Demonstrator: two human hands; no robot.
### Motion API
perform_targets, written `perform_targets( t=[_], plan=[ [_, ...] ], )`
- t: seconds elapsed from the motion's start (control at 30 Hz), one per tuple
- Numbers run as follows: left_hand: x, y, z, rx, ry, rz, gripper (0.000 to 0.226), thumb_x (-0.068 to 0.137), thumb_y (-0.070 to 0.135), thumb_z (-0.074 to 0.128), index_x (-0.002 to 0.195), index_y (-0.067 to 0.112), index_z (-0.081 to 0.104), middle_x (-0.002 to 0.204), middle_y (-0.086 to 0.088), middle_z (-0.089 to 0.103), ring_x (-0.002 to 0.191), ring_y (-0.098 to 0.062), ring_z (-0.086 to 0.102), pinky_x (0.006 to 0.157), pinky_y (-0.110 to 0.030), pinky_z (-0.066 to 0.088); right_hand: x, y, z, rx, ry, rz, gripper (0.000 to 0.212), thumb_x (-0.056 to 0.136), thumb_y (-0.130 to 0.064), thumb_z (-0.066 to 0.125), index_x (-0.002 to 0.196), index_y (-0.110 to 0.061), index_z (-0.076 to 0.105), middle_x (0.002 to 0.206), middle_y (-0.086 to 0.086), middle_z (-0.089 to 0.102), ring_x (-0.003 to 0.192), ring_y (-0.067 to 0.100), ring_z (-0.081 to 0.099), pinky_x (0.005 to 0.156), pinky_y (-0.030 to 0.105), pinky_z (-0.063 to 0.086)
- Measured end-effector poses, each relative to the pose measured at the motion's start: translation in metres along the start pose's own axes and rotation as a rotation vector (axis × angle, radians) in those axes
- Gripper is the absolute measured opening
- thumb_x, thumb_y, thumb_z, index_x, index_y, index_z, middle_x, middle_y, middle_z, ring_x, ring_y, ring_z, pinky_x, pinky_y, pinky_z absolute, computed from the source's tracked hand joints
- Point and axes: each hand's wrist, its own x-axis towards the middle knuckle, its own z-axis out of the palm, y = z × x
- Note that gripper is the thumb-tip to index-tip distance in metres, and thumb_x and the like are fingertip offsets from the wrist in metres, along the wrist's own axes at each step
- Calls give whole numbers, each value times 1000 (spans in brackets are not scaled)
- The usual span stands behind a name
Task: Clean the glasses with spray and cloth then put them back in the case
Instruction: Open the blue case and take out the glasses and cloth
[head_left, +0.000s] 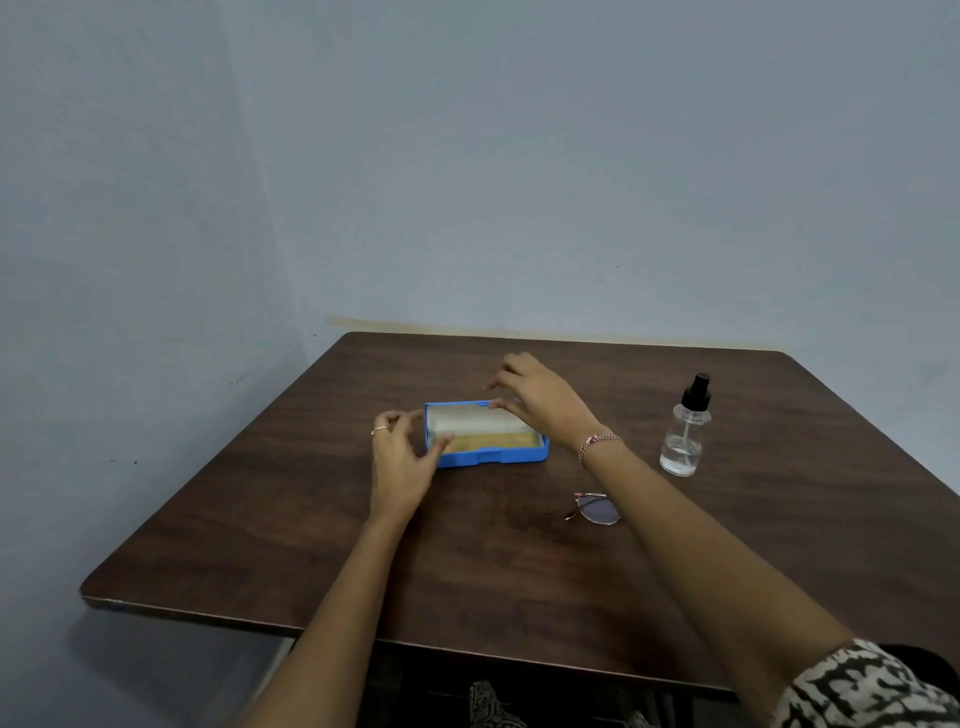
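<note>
The blue glasses case (514, 456) lies open in the middle of the table, showing a pale upper part and a yellowish inside; I cannot tell lining from cloth. My left hand (400, 462) grips the case's left end, thumb on the front corner. My right hand (540, 400) reaches over the far right side and pinches the raised lid's edge with fingertips. The glasses (597, 509) lie folded on the table in front of the case, to the right, partly hidden by my right forearm. Farther right stands a clear spray bottle (684, 431) with a black pump top.
The dark wooden table (311, 519) stands against a pale blue wall, with a corner at the left. Its front edge is near my lap. A patterned sleeve shows at the lower right.
</note>
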Motion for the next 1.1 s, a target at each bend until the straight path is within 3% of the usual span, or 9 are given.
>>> perform_targets(
  t=[0.07,0.13,0.27,0.37,0.47,0.7,0.83,1.0,1.1],
  plan=[
    [-3,7,0,66,110,98,23,88,28,63,104,11,64,112,-4,50,97,-14,54,82,-31,50,-10,-2,-1,-96,2,-99,18,91,-23,58,100,-8,66,98,7,58,92,22,56,67,30,48],
    [-4,14,3,156,96,219,14,92,17,56,99,10,66,105,-3,55,91,-13,56,77,-28,50,-18,-3,-3,-141,-102,-120,18,95,-17,52,106,-9,64,102,7,60,96,22,56,70,31,47],
    [9,21,13,476,-150,396,22,89,5,55,107,10,65,108,-6,61,98,-21,58,78,-33,51,-25,0,-2,-277,-383,-30,36,90,3,48,124,-8,55,122,9,56,109,26,56,86,35,48],
    [19,28,14,741,-335,396,20,85,-2,54,99,11,61,106,-5,59,92,-21,59,74,-32,50,-28,-2,4,-385,-472,-1,36,83,12,48,113,-5,57,114,11,57,95,29,60,74,34,45],
    [25,29,16,866,-388,388,23,84,-5,53,101,8,60,108,-9,59,96,-25,60,76,-33,48,-24,-2,6,-393,-499,45,33,79,16,49,103,-5,58,107,12,60,91,28,61,72,33,45],
    [31,28,22,886,-418,367,22,88,-1,52,106,11,59,108,-8,60,95,-23,60,78,-32,48,-21,-7,14,-372,-477,82,31,81,17,47,103,-2,57,102,14,59,89,30,60,70,32,45],
    [34,31,22,855,-412,340,20,89,2,52,107,11,56,109,-8,59,98,-23,59,78,-31,46,-20,-6,17,-349,-451,109,29,79,18,47,83,-11,45,76,7,45,72,25,50,64,29,42],
    [35,30,25,868,-444,317,20,89,-2,51,103,9,59,108,-9,61,96,-24,61,78,-32,48,-15,-7,20,-345,-471,114,47,78,19,50,58,-15,24,60,0,25,80,30,56,64,27,37],
    [38,31,26,884,-444,329,21,90,-3,49,106,7,58,112,-12,60,101,-26,60,82,-34,48,-14,-10,19,-351,-478,146,49,77,22,49,58,-15,23,62,2,33,82,31,57,65,27,37]
  ],
)
